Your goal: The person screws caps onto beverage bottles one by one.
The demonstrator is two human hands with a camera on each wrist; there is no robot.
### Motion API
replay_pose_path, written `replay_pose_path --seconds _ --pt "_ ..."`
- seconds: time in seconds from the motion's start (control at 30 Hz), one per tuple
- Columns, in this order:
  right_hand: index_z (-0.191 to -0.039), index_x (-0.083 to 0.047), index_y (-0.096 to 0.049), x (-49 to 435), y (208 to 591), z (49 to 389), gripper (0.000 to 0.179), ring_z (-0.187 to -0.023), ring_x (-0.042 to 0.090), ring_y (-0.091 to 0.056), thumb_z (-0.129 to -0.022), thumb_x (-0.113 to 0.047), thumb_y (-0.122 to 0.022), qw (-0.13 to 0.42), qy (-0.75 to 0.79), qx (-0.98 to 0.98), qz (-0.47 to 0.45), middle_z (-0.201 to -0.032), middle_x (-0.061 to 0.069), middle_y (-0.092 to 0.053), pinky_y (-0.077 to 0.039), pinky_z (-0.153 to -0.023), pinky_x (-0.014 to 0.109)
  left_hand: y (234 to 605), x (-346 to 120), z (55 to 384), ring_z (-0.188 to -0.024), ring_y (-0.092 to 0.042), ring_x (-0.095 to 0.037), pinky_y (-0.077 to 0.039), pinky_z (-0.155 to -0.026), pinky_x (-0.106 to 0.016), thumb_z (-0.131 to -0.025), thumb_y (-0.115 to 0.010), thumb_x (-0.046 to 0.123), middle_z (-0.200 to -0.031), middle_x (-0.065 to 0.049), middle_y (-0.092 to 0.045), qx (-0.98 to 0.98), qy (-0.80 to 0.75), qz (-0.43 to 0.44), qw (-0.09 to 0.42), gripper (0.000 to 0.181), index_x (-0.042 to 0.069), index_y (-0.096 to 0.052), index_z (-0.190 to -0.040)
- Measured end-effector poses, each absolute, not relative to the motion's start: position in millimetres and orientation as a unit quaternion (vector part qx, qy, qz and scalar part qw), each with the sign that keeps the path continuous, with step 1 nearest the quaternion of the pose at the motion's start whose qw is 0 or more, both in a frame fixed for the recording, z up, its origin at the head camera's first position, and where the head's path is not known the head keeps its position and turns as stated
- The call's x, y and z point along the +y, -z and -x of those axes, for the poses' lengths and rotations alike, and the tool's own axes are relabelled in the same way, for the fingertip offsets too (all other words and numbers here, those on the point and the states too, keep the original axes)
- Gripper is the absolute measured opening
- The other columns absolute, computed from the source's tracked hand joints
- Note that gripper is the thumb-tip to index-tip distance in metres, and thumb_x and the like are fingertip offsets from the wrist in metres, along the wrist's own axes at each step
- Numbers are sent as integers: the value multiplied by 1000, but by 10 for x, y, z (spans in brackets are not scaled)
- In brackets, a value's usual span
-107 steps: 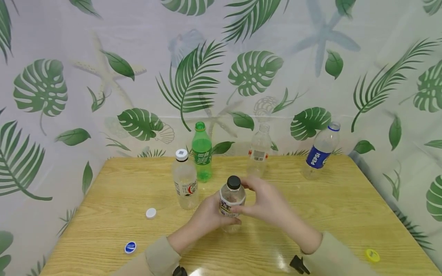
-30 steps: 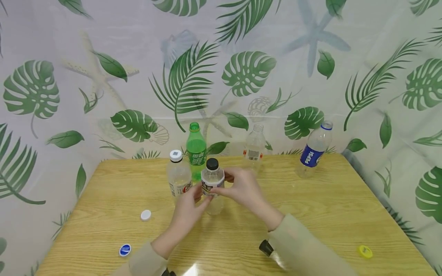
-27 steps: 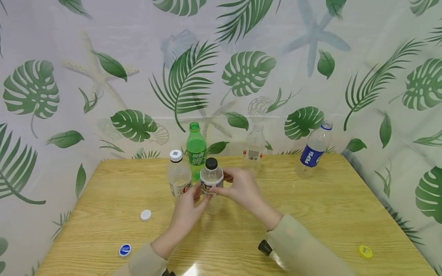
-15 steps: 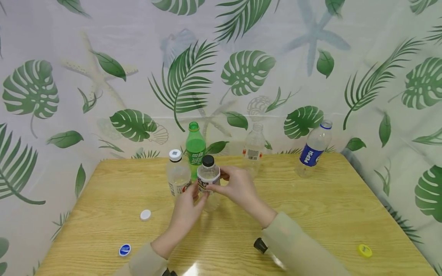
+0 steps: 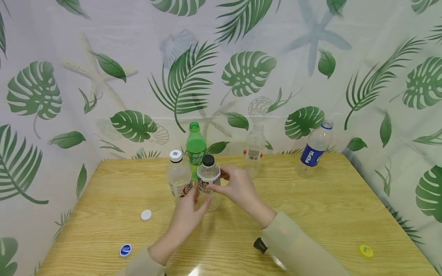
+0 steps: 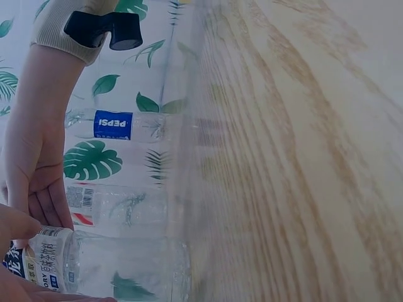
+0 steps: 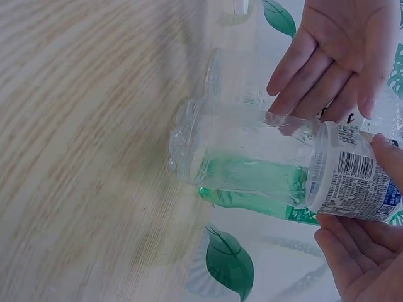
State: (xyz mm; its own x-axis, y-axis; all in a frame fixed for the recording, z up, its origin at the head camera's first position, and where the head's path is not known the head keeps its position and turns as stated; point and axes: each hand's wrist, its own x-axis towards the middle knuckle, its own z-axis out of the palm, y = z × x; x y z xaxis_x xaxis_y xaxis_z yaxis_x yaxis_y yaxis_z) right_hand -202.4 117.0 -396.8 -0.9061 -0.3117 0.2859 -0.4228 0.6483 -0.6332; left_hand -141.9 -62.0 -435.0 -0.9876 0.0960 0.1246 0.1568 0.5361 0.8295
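— Near the middle of the yellow wood-grain table (image 5: 331,207) we've got the clear plastic bottle with a black cap (image 5: 208,177), upright, just beside the clear plastic bottle with a white cap (image 5: 178,175). Grip?

— Right hand (image 5: 239,188) holds it at the label: thumb in front, fingers round the far side, mostly hidden in the head view. Left hand (image 5: 186,215) is alongside, fingers extended, thumb off the bottle, gripping nothing.

— Left fingertips touching?

— Can't tell. Right wrist view only shows them overlapping the bottle. Left wrist view crops that hand at the lower left corner.

— Other blind spots?

— Base contact with the table: can't confirm. Green plastic bottle (image 5: 196,146) has its lower part covered by the two capped ones. Fine label print unreadable to us. Both beige fabric sleeves (image 5: 297,245) run out of the head view.

— Delta?

— 3.6 s ago we had both hands round the bottle, nearer the person, with a clear gap to the white-capped one. Gap's nearly gone. Against 0.5 s ago, left thumb has come away; right grip unchanged.
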Motion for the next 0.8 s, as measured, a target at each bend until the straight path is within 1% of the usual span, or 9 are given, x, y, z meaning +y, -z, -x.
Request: replay_pose_path --seconds 0.23,0.43,0.57,0.67,0.8 --pt "-125 -7 -75 1162 3964 2012 51 -102 27 -78 -84 -31 -92 75 -359 -907 -204 -112 10 -80 -65 -90 41 4354 -626 1394 -128 -64 -53 -58 -104 -55 -105 -67 22 -145 -39 -56 -874 478 77 34 68 -13 -40 -155" --pt "-125 -5 -74 1158 3975 2005 51 -105 30 -77 -84 -27 -93 73 -372 -902 -206 -114 11 -80 -64 -93 44 4350 -633 1374 -130 -62 -54 -57 -105 -56 -105 -67 21 -147 -40 -54 -871 484 84 29 68 -13 -38 -156" --pt "-127 -4 -73 1153 3983 2002 53 -107 28 -77 -83 -26 -93 77 -376 -900 -207 -115 11 -79 -64 -96 43 4347 -644 1360 -131 -61 -55 -56 -106 -58 -106 -66 22 -147 -41 -52 -871 481 92 30 67 -14 -39 -155" --pt "-127 -4 -72 1147 3988 2000 53 -108 28 -76 -83 -25 -93 77 -376 -900 -206 -116 11 -77 -63 -97 42 4334 -651 1348 -132 -60 -55 -55 -107 -58 -106 -65 24 -149 -40 -51 -872 479 91 28 67 -14 -38 -156" --pt "-127 -4 -72 1142 3992 2000 54 -109 29 -75 -83 -25 -93 74 -380 -899 -204 -116 12 -77 -63 -98 44 4316 -658 1328 -135 -58 -54 -53 -110 -59 -107 -64 24 -152 -38 -50 -873 480 86 22 67 -12 -38 -157"
